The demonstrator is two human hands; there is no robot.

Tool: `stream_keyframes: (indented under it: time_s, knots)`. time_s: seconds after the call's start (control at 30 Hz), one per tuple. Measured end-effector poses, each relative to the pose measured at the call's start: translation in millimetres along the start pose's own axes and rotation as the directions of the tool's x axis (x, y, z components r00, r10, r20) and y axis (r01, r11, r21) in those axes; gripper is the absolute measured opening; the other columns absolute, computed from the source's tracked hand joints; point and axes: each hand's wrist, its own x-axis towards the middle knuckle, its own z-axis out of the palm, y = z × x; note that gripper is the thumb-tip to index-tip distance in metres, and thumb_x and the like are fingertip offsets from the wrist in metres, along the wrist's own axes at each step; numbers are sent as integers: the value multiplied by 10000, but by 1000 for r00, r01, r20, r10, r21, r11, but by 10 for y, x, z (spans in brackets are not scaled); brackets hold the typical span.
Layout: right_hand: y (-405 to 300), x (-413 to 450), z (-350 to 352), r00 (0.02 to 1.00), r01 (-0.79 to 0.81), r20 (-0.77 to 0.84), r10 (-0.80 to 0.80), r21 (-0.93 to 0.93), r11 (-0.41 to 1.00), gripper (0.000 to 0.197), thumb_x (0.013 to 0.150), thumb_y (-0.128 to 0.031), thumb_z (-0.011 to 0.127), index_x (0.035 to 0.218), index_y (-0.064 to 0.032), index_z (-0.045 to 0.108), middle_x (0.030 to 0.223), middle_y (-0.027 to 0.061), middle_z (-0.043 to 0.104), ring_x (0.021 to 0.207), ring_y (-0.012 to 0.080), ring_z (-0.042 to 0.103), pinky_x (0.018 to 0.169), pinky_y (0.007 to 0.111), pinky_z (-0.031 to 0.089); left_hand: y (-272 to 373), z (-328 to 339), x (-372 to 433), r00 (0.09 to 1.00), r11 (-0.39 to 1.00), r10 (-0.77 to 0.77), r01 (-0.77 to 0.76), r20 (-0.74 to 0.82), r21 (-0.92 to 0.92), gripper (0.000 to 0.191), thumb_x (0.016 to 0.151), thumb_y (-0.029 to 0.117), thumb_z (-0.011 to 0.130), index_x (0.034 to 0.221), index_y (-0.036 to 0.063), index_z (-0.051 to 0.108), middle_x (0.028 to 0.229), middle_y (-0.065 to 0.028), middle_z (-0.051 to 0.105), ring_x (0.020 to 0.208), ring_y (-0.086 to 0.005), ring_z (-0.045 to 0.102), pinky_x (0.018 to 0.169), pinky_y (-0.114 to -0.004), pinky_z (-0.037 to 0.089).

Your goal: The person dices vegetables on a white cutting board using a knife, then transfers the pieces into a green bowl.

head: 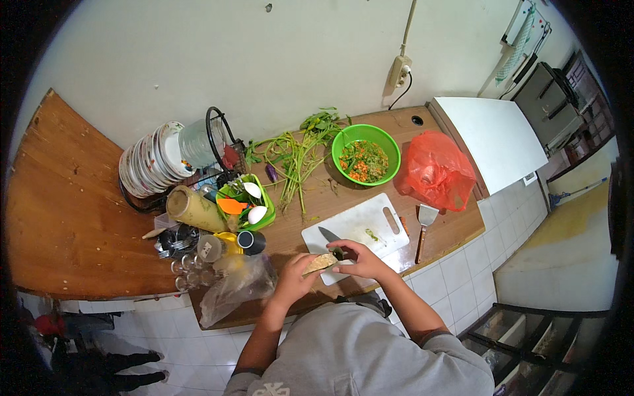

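Observation:
My left hand (298, 274) holds a pale, grainy block that looks like tempeh (321, 264), with green along its lower edge. Facing it, my right hand (364, 260) has its fingers around a dark green piece, seemingly a leaf wrapper (338, 254), against the block's end. Both hands are above the near left part of a white cutting board (342, 222). A knife (329, 234) shows only its blade on the board; its handle is hidden by my right hand. Small green scraps (371, 234) lie on the board near its handle slot.
Behind the board are a green basket (399, 158) of chopped vegetables, leafy stems (297, 163) and a small eggplant (271, 173). A red plastic bag (436, 171) and spatula (424, 230) are right. Left stand a utensil basket (270, 210), glasses (185, 271), stacked plates (151, 161) and a clear bag (237, 287).

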Motion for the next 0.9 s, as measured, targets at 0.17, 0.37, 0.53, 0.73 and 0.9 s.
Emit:
stream_keyframes:
  time_s: [0.17,0.37,0.53,0.73,0.9]
  knots:
    - [-140,-162,-14,990,36,-139,-33,20,999,725,822,-93,831,1460,-65,489,1466,81,517,1317,202,517,1079,387,457,96,35,-2,984,950,169,-149,-51,273,403,790,136,780,1167,46,671,1073,-142,671,1014,-356,634,900,-446,483]
    - [152,-191,173,988,-43,-145,58,108,993,568,864,-282,819,1340,-65,599,1221,79,654,1040,138,606,883,305,527,213,131,27,987,907,145,-160,68,389,415,776,147,781,1171,74,678,1061,-118,666,1028,-330,624,915,-448,458]
    - [282,-431,50,968,-136,-208,137,19,991,424,884,-275,805,1214,-49,666,1075,43,697,961,108,617,839,273,520,168,439,-12,990,994,-20,4,142,110,416,829,132,764,1218,37,649,1111,-153,670,1022,-354,656,893,-419,513]
    - [650,-653,-150,954,-184,-231,189,44,982,356,925,-283,772,1174,-50,669,987,23,684,842,84,612,725,250,510,184,764,48,972,991,-122,109,199,74,354,872,133,751,1192,12,661,1147,-197,689,1050,-344,685,891,-400,534]
    - [1092,-681,-436,865,-373,-443,235,-254,893,409,896,-374,767,1087,-36,639,891,73,660,794,196,671,692,325,540,-102,849,-10,951,957,-288,287,112,27,370,913,173,744,1212,-18,641,1096,-163,730,1019,-224,692,888,-348,525]
